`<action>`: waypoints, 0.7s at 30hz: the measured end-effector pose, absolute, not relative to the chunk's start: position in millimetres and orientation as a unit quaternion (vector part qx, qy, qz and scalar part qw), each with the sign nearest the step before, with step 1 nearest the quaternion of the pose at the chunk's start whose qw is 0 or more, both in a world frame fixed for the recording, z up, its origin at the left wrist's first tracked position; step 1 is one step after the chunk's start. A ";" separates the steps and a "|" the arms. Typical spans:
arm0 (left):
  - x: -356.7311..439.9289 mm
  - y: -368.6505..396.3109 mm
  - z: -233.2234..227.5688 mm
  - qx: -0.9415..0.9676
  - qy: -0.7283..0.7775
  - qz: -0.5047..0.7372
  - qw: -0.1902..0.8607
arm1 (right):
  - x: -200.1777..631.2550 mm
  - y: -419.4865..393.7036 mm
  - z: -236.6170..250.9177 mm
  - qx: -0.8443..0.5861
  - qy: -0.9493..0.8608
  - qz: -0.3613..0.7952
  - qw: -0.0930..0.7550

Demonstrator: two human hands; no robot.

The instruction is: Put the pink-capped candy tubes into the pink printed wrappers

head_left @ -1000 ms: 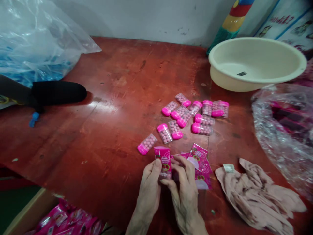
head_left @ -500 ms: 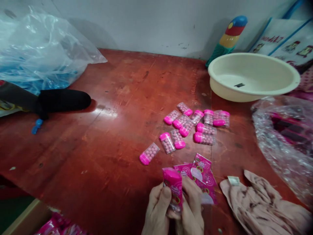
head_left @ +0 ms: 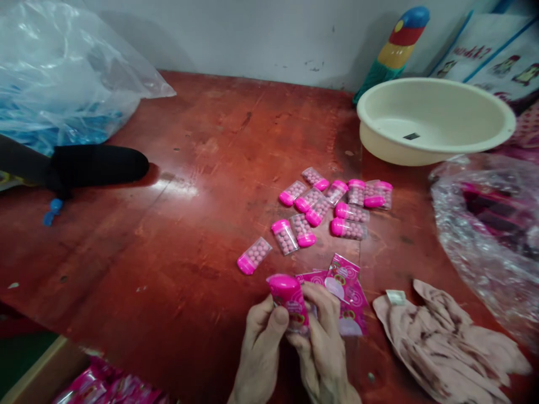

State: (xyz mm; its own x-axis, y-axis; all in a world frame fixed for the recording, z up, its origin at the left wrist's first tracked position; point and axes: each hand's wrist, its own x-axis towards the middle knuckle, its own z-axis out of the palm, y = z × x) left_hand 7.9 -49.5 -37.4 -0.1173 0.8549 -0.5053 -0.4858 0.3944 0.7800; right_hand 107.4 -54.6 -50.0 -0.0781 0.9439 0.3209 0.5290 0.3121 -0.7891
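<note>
Both hands hold one pink sleeve-wrapped candy case (head_left: 289, 300) upright near the table's front edge. My left hand (head_left: 261, 348) pinches its left side with the thumb on the label. My right hand (head_left: 322, 342) grips it from the right and behind. Just right of the hands lies a small pile of flat pink printed sleeves (head_left: 347, 294). Beyond them several clear candy cases with pink caps (head_left: 324, 205) lie scattered on the red wooden table (head_left: 177, 185); one case (head_left: 254, 256) lies apart on the left.
A cream plastic basin (head_left: 433, 120) stands at the back right. A clear bag with pink goods (head_left: 488, 235) lies at the right, a beige cloth (head_left: 446, 336) in front of it. A bag of blue items (head_left: 54, 90) and a black object (head_left: 92, 164) are left. A box of pink packs (head_left: 105, 387) sits below.
The case has been lifted off the sleeve pile and drawn toward me, and its pink cap now shows above the sleeve. The camera view shifted slightly.
</note>
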 end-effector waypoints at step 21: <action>-23.5 -36.6 -33.7 0.292 0.544 0.550 0.563 | 103.4 -51.4 -36.0 -0.482 -0.665 0.452 0.347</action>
State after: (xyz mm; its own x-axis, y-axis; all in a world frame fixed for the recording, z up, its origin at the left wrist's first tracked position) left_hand -23.5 -36.6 -33.7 -0.1952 0.9365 -0.2912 -0.3015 0.2252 0.9265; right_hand 103.4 -51.4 -36.0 -0.2941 0.9554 0.0254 0.3280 0.1259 -0.9363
